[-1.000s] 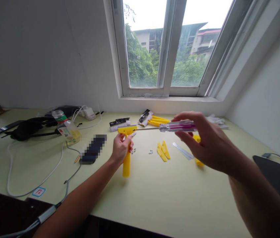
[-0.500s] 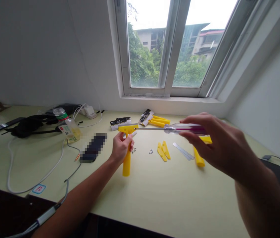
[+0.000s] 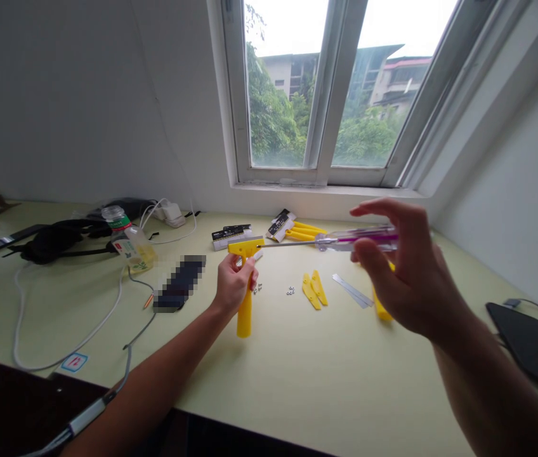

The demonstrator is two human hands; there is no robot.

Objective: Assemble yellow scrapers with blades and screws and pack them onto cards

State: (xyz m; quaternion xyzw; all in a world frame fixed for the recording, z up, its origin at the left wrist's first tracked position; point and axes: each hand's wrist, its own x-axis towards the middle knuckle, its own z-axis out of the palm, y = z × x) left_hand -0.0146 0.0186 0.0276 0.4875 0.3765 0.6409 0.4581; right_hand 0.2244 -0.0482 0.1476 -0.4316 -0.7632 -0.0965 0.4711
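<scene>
My left hand (image 3: 235, 282) is closed around the neck of a yellow scraper (image 3: 244, 317), held upright with a metal blade along its top edge. In my right hand (image 3: 402, 273) lies a screwdriver (image 3: 335, 240) with a clear and purple handle. Its shaft runs level to the left, and the tip meets the right end of the scraper's head. My right thumb and fingers are around the handle, with the index finger lifted off it. Below the screwdriver are small nuts (image 3: 290, 291), two yellow plastic plates (image 3: 314, 291) and thin metal blades (image 3: 352, 291).
Behind stand yellow handles (image 3: 304, 232) and black-and-white packs (image 3: 231, 235). Another yellow part (image 3: 382, 310) is half hidden by my right hand. To the left are a phone (image 3: 181, 282), a bottle (image 3: 129, 244) and cables (image 3: 72, 349); a black device (image 3: 530, 343) lies right.
My right hand has shifted on the screwdriver handle: the index finger has lifted and the wrist has turned. The tip stays at the scraper head; my left hand has hardly moved.
</scene>
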